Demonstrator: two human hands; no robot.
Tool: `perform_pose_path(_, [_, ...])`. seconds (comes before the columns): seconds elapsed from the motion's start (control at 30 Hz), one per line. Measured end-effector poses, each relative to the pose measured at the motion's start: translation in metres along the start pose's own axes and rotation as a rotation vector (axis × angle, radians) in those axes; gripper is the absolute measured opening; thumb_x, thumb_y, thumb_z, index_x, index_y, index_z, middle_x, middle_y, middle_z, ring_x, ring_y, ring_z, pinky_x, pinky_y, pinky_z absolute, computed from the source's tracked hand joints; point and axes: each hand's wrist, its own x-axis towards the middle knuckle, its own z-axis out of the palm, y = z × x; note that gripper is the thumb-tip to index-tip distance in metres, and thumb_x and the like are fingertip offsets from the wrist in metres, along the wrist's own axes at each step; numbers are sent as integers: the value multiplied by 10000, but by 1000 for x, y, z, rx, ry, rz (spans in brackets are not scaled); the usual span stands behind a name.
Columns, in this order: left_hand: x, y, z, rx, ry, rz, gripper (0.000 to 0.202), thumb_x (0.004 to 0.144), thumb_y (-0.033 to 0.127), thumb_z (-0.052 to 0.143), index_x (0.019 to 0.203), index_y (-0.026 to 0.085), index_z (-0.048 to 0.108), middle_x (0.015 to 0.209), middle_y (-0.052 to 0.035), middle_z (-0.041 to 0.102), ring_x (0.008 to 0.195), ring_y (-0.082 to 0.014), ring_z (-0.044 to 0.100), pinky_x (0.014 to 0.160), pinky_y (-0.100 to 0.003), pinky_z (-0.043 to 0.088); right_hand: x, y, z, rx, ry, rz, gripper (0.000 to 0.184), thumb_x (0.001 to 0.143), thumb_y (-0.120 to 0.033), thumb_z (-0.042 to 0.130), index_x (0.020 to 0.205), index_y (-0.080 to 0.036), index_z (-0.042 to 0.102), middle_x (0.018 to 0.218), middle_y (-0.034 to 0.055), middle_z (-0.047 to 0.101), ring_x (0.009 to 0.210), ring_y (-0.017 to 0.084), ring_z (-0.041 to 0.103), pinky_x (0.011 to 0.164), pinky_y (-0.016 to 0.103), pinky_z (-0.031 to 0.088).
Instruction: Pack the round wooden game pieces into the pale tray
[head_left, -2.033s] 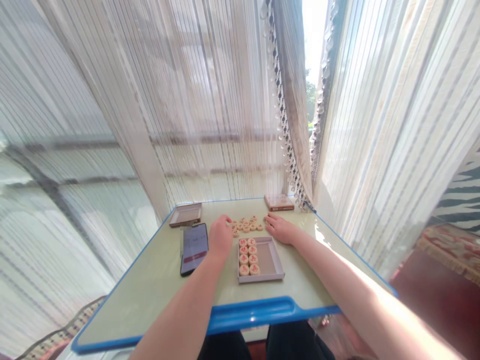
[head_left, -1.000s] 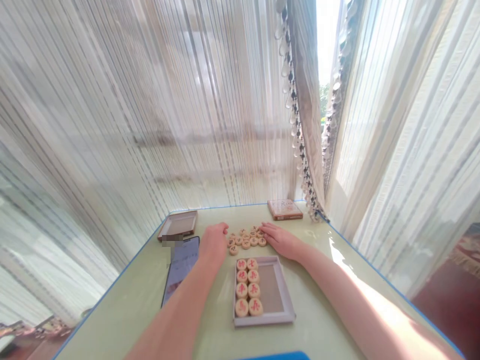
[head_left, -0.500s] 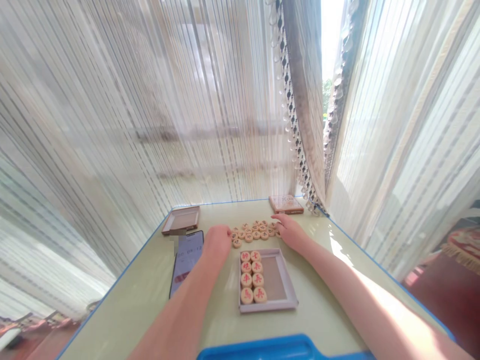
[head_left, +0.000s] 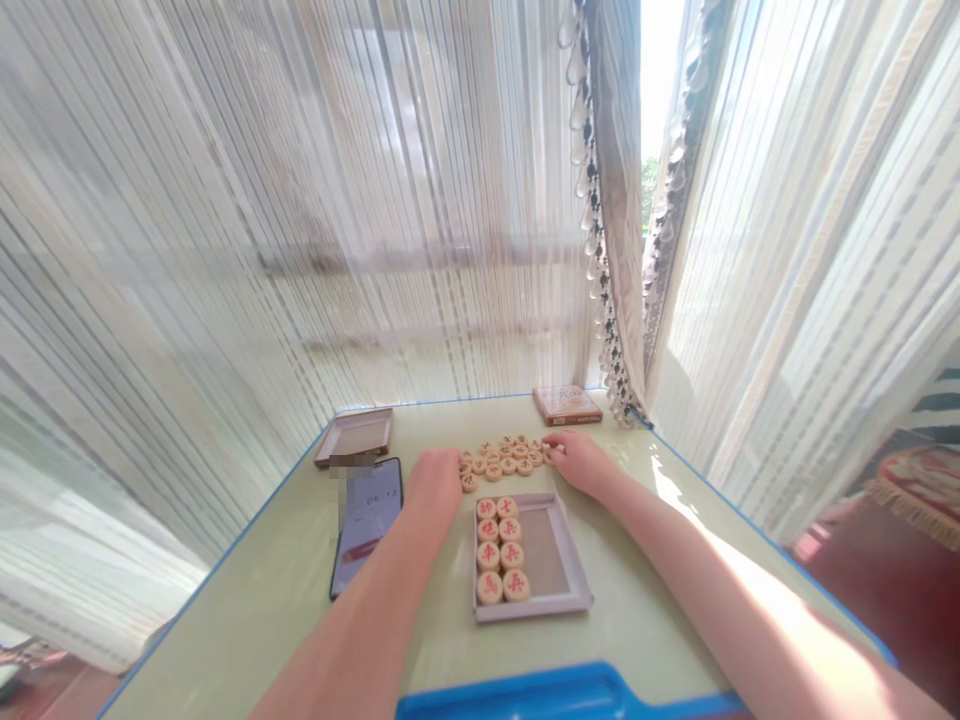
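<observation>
A shallow grey box (head_left: 559,560) lies on the pale green table (head_left: 285,600) and holds several round wooden chess pieces with red characters (head_left: 499,545) in two columns at its left side. Beyond it lies a loose cluster of wooden pieces (head_left: 506,458). My left hand (head_left: 436,482) rests palm down at the cluster's left end, fingers curled, touching the pieces. My right hand (head_left: 579,460) rests at the cluster's right end, its fingertips pinched on a piece there.
A phone (head_left: 367,522) with a lit screen lies left of the box. A brown box lid (head_left: 354,437) sits at the far left, a small brown box (head_left: 567,404) at the far right. Striped curtains (head_left: 300,200) surround the table. A blue table rim (head_left: 555,692) is nearest me.
The view has shifted with my head. My right hand has slid from over the cluster to its right end and closed its fingertips there. My left hand has stayed at the left end.
</observation>
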Motion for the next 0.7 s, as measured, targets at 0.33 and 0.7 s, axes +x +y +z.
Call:
perform_pose_path(0.33, [-5,10,-11,118,-102,-2,335,751,81,406,884,212,685,892,-101,674,850,-234,619,722,-319,455,8,-4,17,-109,17,-374,362,889,-266,357,1141,-190,606,1201,75,585,1073,208,518,970,369,353])
perform_pose_path(0.7, [-10,27,-18,-42,126,174,291,824,152,393,932,169,662,899,-98,652,924,-216,565,853,-317,411,8,-16,13,-6,45,-192,269,769,-129,464,875,-197,702,929,36,685,1106,200,478,1001,326,314])
